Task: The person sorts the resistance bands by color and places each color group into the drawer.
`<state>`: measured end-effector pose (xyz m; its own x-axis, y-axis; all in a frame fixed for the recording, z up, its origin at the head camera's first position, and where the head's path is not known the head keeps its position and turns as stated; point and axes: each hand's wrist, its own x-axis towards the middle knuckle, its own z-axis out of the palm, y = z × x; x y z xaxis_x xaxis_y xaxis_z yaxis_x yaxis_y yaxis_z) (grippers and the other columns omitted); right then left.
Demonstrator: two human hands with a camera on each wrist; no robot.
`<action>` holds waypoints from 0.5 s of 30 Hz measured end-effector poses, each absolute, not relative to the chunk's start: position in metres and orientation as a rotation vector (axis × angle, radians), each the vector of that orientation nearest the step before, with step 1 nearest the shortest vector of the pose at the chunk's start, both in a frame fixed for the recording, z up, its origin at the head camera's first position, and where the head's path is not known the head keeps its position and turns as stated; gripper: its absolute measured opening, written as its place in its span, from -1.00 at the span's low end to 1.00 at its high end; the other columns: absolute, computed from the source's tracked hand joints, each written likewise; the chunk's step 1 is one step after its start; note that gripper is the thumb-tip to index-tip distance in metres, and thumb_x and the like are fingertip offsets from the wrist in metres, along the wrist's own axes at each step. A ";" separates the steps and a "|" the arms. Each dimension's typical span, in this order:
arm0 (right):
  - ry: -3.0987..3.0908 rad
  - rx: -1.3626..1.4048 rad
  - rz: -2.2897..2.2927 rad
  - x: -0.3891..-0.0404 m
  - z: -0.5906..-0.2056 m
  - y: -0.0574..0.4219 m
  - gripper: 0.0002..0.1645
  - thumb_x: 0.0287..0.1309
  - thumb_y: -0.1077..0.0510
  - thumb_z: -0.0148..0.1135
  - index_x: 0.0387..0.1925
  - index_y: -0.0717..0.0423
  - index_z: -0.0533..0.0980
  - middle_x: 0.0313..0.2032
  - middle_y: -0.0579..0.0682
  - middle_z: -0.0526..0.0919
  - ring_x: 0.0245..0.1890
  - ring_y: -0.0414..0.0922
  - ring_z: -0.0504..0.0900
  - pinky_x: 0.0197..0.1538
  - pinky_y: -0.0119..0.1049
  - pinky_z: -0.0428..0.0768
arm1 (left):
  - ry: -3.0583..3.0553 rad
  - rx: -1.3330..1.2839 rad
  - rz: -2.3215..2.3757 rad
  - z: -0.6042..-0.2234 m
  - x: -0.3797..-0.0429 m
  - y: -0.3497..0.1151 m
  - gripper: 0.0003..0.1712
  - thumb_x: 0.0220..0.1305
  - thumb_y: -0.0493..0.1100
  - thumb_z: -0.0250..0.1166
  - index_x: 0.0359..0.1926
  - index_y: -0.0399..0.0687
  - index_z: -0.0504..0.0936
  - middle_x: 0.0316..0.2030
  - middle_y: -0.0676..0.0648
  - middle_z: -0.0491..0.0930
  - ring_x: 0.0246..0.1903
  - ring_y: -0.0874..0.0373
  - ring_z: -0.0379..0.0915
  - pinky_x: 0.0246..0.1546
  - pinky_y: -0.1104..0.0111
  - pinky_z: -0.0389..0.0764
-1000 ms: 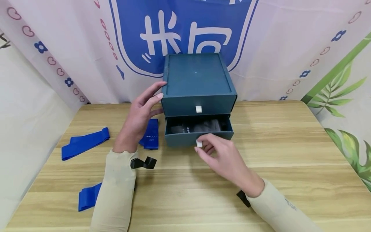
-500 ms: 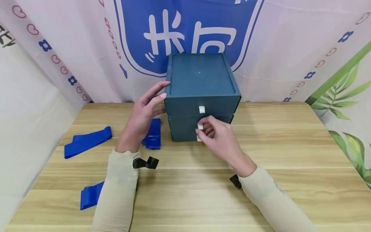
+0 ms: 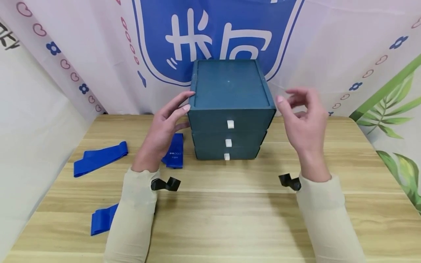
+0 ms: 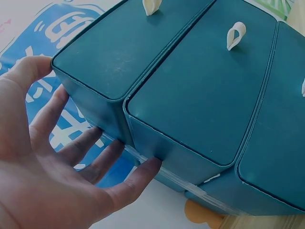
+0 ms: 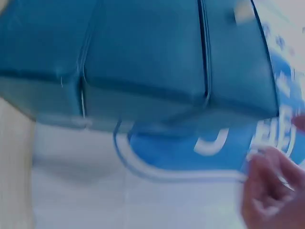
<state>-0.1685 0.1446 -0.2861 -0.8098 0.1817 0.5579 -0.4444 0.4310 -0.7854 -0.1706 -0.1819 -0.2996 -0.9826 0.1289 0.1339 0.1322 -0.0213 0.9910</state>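
A dark teal chest of three stacked drawers stands at the back of the table, each front carrying a small white pull tab. All its drawers are closed. My left hand rests against its left side; the left wrist view shows spread fingertips touching the wall. To the right of the chest, my right hand is raised, fingers loosely bent and holding nothing. Beside the chest, partly behind my left hand, lies a flat blue resistance band marked "Light".
Another blue band lies farther left on the wooden table. A third folded band sits near the front left, partly covered by my left sleeve. Behind the chest hangs a printed curtain.
My right hand pushed the bottom drawer in, then touched the middle drawer's tab, and has since moved up and right, off the chest. The left hand has stayed against the side.
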 end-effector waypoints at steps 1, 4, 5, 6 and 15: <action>-2.196 0.225 1.436 -0.174 -0.284 0.151 -0.52 0.48 -0.09 0.31 0.33 -0.07 0.60 0.04 -0.20 0.73 0.03 -0.21 0.68 -0.03 -0.40 0.68 | -2.198 -0.296 -2.222 -0.299 -0.171 -0.181 -0.48 0.67 -0.01 0.11 0.55 0.24 0.48 0.62 0.16 0.30 0.52 0.01 0.30 0.46 -0.26 0.42; -2.410 0.356 1.603 -0.189 -0.284 0.162 -0.35 0.60 -0.18 0.12 0.60 -0.35 0.32 0.50 0.01 0.48 0.44 0.00 0.53 0.36 0.02 0.66 | -2.204 -0.298 -2.216 -0.300 -0.171 -0.181 -0.48 0.68 -0.01 0.10 0.55 0.24 0.48 0.62 0.16 0.30 0.51 0.02 0.32 0.45 -0.24 0.43; -2.455 0.409 1.662 -0.193 -0.284 0.165 -0.34 0.63 -0.19 0.05 0.64 -0.41 0.26 0.57 0.00 0.39 0.50 0.05 0.48 0.40 0.16 0.62 | -2.203 -0.299 -2.216 -0.301 -0.171 -0.181 -0.48 0.68 -0.01 0.10 0.55 0.24 0.48 0.62 0.16 0.31 0.50 0.02 0.32 0.45 -0.24 0.43; -2.480 0.462 1.731 -0.196 -0.284 0.167 -0.34 0.65 -0.18 0.01 0.66 -0.42 0.22 0.61 0.00 0.34 0.52 0.08 0.45 0.40 0.23 0.61 | -2.201 -0.301 -2.216 -0.301 -0.171 -0.181 -0.48 0.68 -0.01 0.10 0.55 0.24 0.48 0.62 0.16 0.31 0.50 0.02 0.32 0.45 -0.24 0.43; -2.442 0.613 2.082 -0.209 -0.283 0.180 -0.36 0.63 -0.05 0.08 0.63 -0.36 0.30 0.61 0.16 0.30 0.37 0.00 0.55 0.04 -0.33 0.79 | -2.204 -0.301 -2.204 -0.301 -0.172 -0.181 -0.48 0.67 0.00 0.10 0.55 0.24 0.48 0.62 0.16 0.31 0.51 0.02 0.32 0.44 -0.24 0.44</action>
<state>-0.2093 0.1802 -0.2834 -0.9219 -0.3595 0.1446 -0.1996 0.1206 -0.9724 -0.1717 -0.1811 -0.3008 -0.9815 0.1285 0.1422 0.1422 -0.0093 0.9898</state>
